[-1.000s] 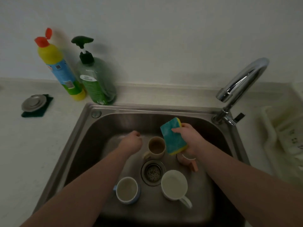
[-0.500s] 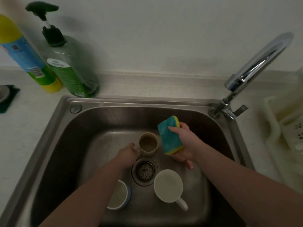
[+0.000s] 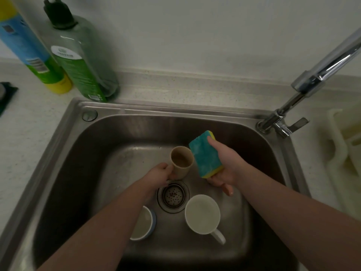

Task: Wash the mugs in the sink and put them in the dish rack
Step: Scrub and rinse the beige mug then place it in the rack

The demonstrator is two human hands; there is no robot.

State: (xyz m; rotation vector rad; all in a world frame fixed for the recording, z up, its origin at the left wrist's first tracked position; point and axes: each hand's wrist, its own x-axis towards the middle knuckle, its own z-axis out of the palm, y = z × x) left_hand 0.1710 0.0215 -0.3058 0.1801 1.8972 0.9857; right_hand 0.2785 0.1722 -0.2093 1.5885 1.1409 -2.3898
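In the steel sink point(image 3: 64, 157) my left hand point(image 3: 159, 174) grips a beige mug point(image 3: 181, 161) at its left side, and the mug is tilted. Just to its right, my right hand point(image 3: 224, 167) holds a blue and yellow sponge point(image 3: 205, 153) upright. A white mug point(image 3: 203, 214) stands near the front right of the drain point(image 3: 172, 195), handle toward me. A blue-rimmed mug point(image 3: 145, 223) sits front left of the drain, partly hidden by my left forearm. The white dish rack point(image 3: 340, 151) is on the counter at the right edge.
A chrome tap point(image 3: 320, 73) arches over the sink's back right corner. A green pump bottle point(image 3: 82, 61) and a yellow and blue bottle point(image 3: 31, 53) stand on the counter behind the sink's left corner. A dark pad point(image 3: 5, 96) lies at the far left.
My left hand reached right and took hold of the beige mug, which now tilts. The view has come closer to the sink. The sponge stays in my right hand.
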